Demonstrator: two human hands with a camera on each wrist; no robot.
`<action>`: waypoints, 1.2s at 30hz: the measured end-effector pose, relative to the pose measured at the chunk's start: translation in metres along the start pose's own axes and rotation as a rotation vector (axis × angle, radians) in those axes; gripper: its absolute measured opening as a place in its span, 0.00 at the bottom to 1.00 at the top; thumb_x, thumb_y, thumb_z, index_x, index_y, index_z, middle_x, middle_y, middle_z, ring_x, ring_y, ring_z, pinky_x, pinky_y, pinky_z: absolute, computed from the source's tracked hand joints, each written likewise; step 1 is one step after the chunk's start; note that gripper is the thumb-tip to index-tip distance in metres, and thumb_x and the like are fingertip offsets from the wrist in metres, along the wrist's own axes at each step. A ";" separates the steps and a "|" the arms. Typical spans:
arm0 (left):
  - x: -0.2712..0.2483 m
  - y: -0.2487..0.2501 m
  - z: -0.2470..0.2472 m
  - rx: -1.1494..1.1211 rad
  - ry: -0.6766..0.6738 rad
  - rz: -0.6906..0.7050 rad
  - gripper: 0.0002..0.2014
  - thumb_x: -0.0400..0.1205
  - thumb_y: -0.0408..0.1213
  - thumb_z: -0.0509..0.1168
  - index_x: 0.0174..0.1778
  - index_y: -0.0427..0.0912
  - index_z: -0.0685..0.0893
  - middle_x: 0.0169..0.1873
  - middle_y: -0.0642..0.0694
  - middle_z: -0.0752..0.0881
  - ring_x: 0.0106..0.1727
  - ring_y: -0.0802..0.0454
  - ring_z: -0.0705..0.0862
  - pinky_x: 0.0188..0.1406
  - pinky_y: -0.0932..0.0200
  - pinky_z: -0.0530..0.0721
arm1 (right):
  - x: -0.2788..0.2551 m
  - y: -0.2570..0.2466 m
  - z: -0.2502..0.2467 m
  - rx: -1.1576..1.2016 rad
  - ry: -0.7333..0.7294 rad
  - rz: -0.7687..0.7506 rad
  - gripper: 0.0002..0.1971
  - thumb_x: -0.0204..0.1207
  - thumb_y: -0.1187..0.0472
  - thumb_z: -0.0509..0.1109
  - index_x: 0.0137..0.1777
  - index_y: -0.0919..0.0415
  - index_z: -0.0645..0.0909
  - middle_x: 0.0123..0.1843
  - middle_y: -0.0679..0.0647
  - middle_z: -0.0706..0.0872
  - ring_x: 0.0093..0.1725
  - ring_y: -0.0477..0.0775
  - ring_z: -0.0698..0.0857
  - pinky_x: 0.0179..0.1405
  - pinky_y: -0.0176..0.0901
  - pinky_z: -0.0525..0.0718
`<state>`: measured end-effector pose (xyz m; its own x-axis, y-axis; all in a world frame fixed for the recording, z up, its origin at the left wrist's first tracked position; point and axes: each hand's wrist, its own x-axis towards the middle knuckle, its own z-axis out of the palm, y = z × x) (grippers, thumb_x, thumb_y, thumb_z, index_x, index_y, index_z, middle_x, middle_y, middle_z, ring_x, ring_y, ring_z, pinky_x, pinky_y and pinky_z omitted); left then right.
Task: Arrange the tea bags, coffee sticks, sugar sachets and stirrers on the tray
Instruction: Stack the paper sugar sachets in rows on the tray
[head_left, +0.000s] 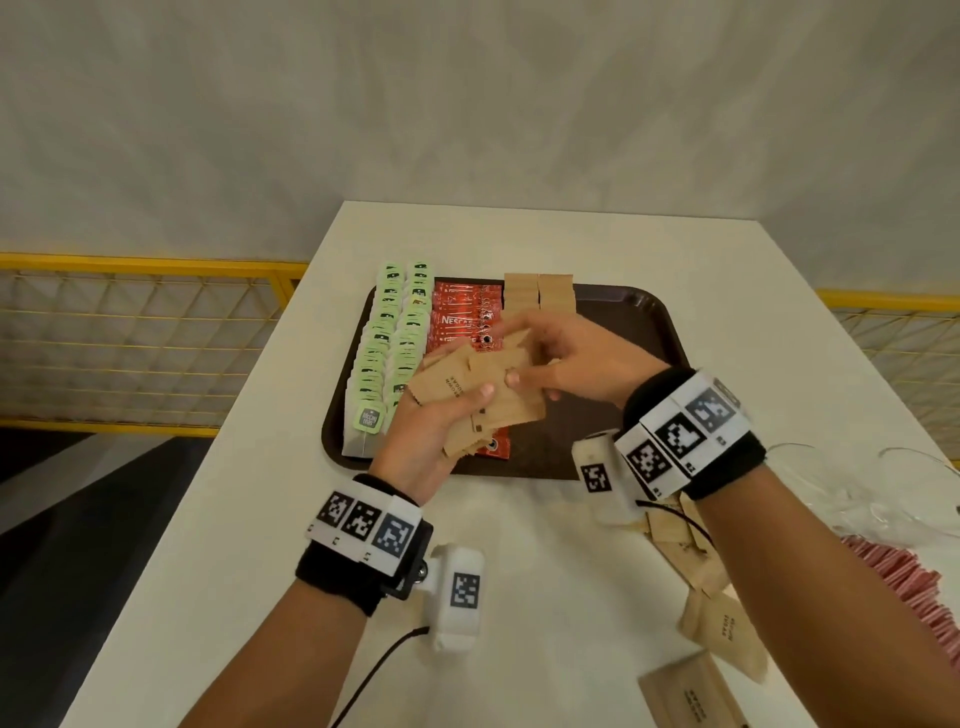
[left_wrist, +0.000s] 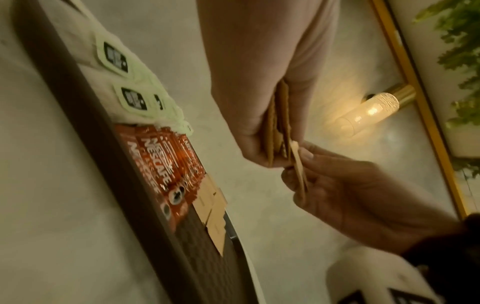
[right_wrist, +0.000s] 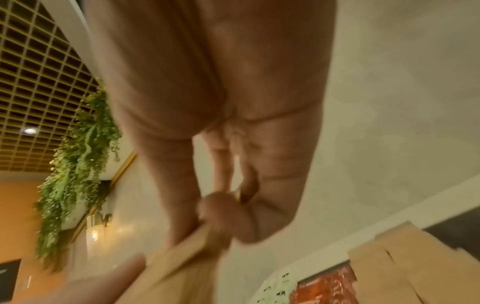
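Flat kraft-paper sugar sachets (head_left: 478, 395), serrated edges

Grey wall (head_left: 467, 104), white table (head_left: 249, 519), yellow mesh railing (head_left: 130, 332), lit wall lamp (left_wrist: 371, 111).

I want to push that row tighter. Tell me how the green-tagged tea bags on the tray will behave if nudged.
The green-tagged tea bags look light and floppy, so they would likely crumple. Overlapped in rows on the tray, they may slide together; loose tags could snag.
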<state>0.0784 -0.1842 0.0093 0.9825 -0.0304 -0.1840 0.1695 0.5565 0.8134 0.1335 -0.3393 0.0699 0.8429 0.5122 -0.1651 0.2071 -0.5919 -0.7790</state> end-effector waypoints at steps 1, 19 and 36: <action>0.000 -0.001 0.001 -0.036 0.015 0.018 0.24 0.76 0.23 0.65 0.65 0.50 0.75 0.60 0.40 0.84 0.55 0.43 0.85 0.35 0.54 0.86 | 0.001 0.000 0.000 0.096 0.080 0.012 0.22 0.75 0.63 0.72 0.68 0.53 0.73 0.45 0.51 0.80 0.33 0.45 0.79 0.35 0.36 0.80; 0.000 -0.011 0.006 -0.118 0.092 0.053 0.20 0.76 0.26 0.66 0.63 0.46 0.77 0.58 0.41 0.87 0.61 0.42 0.84 0.58 0.43 0.83 | 0.001 0.022 0.008 0.632 -0.040 0.047 0.09 0.76 0.71 0.67 0.53 0.62 0.81 0.46 0.56 0.86 0.43 0.47 0.88 0.44 0.36 0.88; 0.003 -0.012 -0.018 -0.184 0.160 0.096 0.15 0.80 0.30 0.65 0.61 0.46 0.76 0.49 0.38 0.80 0.45 0.47 0.81 0.30 0.58 0.85 | 0.060 0.077 -0.035 0.009 0.067 0.485 0.25 0.66 0.49 0.78 0.63 0.54 0.82 0.62 0.52 0.85 0.62 0.55 0.83 0.69 0.55 0.76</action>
<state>0.0780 -0.1761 -0.0104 0.9660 0.1540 -0.2076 0.0442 0.6929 0.7197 0.2172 -0.3761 0.0216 0.8713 0.1372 -0.4712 -0.2218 -0.7465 -0.6274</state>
